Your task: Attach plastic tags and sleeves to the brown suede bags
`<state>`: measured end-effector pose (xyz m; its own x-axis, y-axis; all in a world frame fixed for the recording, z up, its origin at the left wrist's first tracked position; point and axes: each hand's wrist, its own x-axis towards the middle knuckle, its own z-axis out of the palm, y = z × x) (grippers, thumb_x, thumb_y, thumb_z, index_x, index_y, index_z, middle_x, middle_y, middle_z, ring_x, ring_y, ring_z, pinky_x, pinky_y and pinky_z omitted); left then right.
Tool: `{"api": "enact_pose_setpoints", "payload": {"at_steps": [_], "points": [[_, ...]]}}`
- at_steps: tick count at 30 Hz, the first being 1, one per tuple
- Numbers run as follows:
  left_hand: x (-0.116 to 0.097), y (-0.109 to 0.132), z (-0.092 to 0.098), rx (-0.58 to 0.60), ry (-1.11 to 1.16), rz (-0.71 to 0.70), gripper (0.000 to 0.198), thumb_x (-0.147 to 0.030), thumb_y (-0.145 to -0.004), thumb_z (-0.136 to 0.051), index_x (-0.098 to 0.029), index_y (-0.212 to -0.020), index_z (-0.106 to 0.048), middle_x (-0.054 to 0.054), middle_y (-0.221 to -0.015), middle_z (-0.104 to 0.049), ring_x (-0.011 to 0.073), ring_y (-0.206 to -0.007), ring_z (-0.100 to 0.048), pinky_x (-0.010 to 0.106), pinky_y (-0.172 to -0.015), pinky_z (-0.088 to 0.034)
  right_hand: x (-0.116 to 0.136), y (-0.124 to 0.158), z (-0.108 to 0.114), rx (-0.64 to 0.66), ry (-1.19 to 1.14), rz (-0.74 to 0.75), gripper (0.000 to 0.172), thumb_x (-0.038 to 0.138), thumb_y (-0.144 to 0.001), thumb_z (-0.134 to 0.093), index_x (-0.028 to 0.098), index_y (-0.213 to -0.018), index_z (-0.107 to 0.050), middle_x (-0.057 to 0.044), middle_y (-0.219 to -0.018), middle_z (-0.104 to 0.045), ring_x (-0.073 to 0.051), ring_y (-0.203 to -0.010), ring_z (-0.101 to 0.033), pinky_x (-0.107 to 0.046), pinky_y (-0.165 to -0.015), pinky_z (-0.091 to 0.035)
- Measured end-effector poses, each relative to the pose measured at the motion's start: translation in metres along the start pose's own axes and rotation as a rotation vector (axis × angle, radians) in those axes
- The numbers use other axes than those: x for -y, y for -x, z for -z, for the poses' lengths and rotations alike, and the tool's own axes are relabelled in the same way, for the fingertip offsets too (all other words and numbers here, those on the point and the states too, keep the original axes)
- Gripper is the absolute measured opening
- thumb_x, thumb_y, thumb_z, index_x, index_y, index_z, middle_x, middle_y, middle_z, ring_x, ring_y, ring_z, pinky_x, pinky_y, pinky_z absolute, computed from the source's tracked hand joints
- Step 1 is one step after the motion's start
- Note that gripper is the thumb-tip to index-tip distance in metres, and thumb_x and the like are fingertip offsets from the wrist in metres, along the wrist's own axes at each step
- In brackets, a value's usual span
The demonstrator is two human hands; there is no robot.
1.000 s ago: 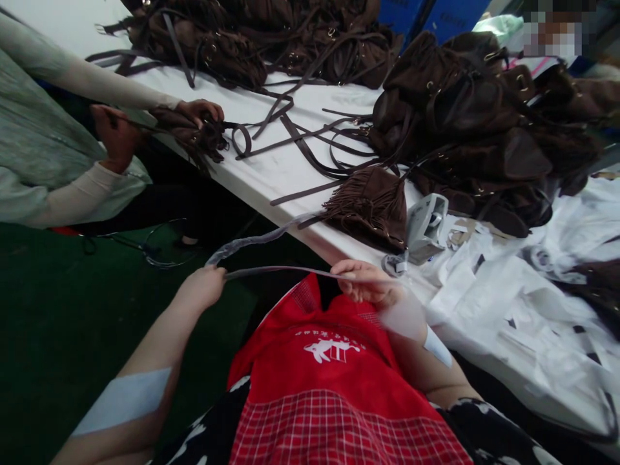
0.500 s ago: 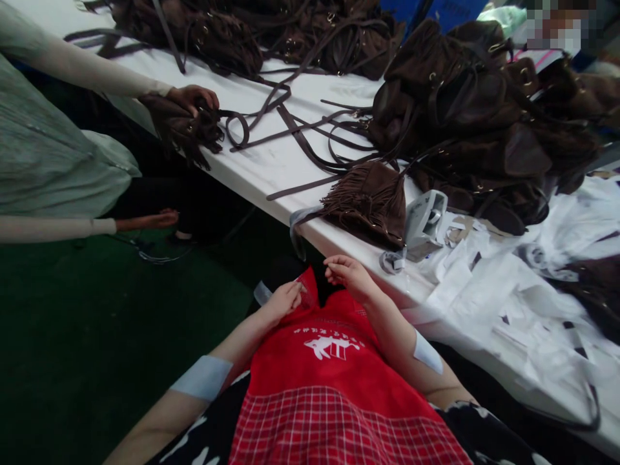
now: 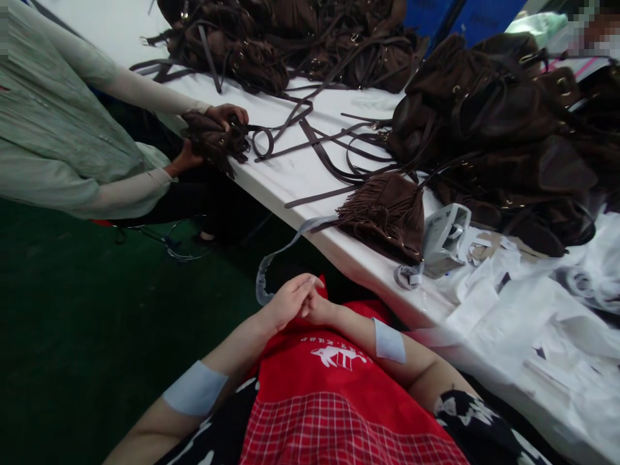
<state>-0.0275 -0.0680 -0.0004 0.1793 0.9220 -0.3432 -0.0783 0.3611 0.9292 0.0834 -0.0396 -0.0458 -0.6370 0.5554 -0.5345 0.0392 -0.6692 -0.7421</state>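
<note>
In front of the red apron [image 3: 339, 345], my left hand [image 3: 290, 302] and my right hand [image 3: 320, 310] meet, fingers closed and overlapping. Whatever lies between the fingers, if anything, is hidden. A translucent greyish strip [image 3: 285, 248] curves down from the fringed brown bag [image 3: 382, 216] on the table edge and passes behind my left hand; whether that hand touches it, I cannot tell. The bag lies on its side, beyond my hands and to the right.
Beside the bag stands a grey box-like device [image 3: 445, 239], with a clear roll [image 3: 407, 276] near it. White wrapping sheets [image 3: 513, 310] cover the right of the white table [image 3: 271, 187]. Brown bags [image 3: 494, 148] are piled behind. At left, a co-worker's hands [image 3: 225, 116] hold another fringed bag.
My right hand has moved left to meet my left hand. The view has shifted, so the table appears lower and further right. The co-worker's lower hand has risen to the bag there.
</note>
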Motion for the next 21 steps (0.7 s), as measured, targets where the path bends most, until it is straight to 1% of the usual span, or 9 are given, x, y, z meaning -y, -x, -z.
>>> {"api": "enact_pose_setpoints", "payload": {"at_steps": [2,3,5,8,10,14,17,19,21], "points": [[-0.006,0.003,0.018,-0.043,-0.047,-0.171,0.045,-0.049,-0.093,-0.047,-0.017,-0.123,-0.055,0.011,-0.109,-0.07,0.0213,-0.098,-0.067,0.034,-0.086,-0.052,0.01,0.004,-0.001,0.013,0.071,0.081,0.007,0.026,-0.075,-0.073,0.022,-0.081,-0.072,-0.009,-0.092,-0.07,-0.028,-0.1,-0.058,-0.041,-0.091,-0.047],[-0.009,0.005,0.029,-0.074,-0.11,-0.256,0.049,-0.047,-0.093,-0.048,-0.017,-0.132,-0.049,0.014,-0.129,-0.062,0.024,-0.118,-0.059,0.038,-0.101,-0.045,0.016,0.006,0.0,0.023,0.112,0.13,0.007,0.027,-0.076,-0.073,0.022,-0.08,-0.072,-0.008,-0.091,-0.07,-0.028,-0.1,-0.058,-0.041,-0.093,-0.046],[-0.014,0.009,0.049,-0.095,-0.298,-0.326,0.056,-0.045,-0.09,-0.054,-0.017,-0.138,-0.045,0.015,-0.144,-0.05,0.0266,-0.133,-0.046,0.042,-0.112,-0.034,0.03,0.01,0.001,0.02,0.234,0.269,0.014,0.033,-0.082,-0.068,0.021,-0.085,-0.073,-0.007,-0.092,-0.07,-0.026,-0.098,-0.06,-0.04,-0.095,-0.045],[-0.015,0.012,0.067,0.031,-0.533,-0.237,0.052,-0.043,-0.084,-0.063,-0.018,-0.129,-0.056,0.013,-0.132,-0.061,0.0285,-0.121,-0.057,0.042,-0.106,-0.042,0.048,0.014,0.001,-0.007,0.452,0.53,0.026,0.038,-0.091,-0.056,0.02,-0.097,-0.073,-0.005,-0.092,-0.071,-0.022,-0.091,-0.064,-0.035,-0.089,-0.049],[-0.012,0.012,0.069,0.1,-0.595,-0.179,0.037,-0.041,-0.087,-0.056,-0.019,-0.116,-0.065,0.009,-0.115,-0.07,0.0264,-0.106,-0.064,0.039,-0.096,-0.048,0.055,0.015,0.0,0.004,0.511,0.627,0.028,0.038,-0.094,-0.053,0.019,-0.097,-0.073,-0.005,-0.089,-0.072,-0.02,-0.086,-0.065,-0.032,-0.083,-0.051],[-0.006,0.011,0.067,0.037,-0.662,-0.152,0.03,-0.034,-0.092,-0.042,-0.02,-0.095,-0.068,0.004,-0.084,-0.071,0.0211,-0.081,-0.066,0.03,-0.076,-0.05,0.055,0.017,0.002,0.092,0.509,0.642,0.024,0.032,-0.092,-0.057,0.021,-0.107,-0.07,-0.004,-0.091,-0.07,-0.018,-0.084,-0.066,-0.031,-0.081,-0.053],[-0.006,0.013,0.07,-0.057,-0.673,-0.12,0.035,-0.041,-0.095,-0.036,-0.019,-0.086,-0.062,0.0,-0.064,-0.061,0.0174,-0.061,-0.059,0.027,-0.061,-0.045,0.053,0.02,0.011,0.035,0.511,0.6,0.041,0.029,-0.083,-0.068,0.022,-0.122,-0.061,-0.005,-0.104,-0.066,-0.016,-0.084,-0.064,-0.03,-0.08,-0.053],[-0.007,0.015,0.072,-0.034,-0.636,-0.078,0.04,-0.046,-0.096,-0.033,-0.018,-0.084,-0.059,-0.002,-0.057,-0.055,0.0155,-0.054,-0.054,0.026,-0.056,-0.041,0.053,0.024,0.018,-0.003,0.492,0.587,0.054,0.031,-0.077,-0.074,0.023,-0.128,-0.057,-0.007,-0.113,-0.063,-0.016,-0.085,-0.063,-0.03,-0.08,-0.053],[-0.008,0.017,0.069,0.048,-0.613,-0.051,0.042,-0.049,-0.096,-0.034,-0.018,-0.082,-0.059,-0.004,-0.055,-0.052,0.0143,-0.051,-0.051,0.025,-0.055,-0.039,0.055,0.03,0.022,-0.016,0.438,0.592,0.052,0.037,-0.081,-0.071,0.022,-0.129,-0.056,-0.007,-0.112,-0.063,-0.015,-0.085,-0.062,-0.029,-0.079,-0.052]]}}
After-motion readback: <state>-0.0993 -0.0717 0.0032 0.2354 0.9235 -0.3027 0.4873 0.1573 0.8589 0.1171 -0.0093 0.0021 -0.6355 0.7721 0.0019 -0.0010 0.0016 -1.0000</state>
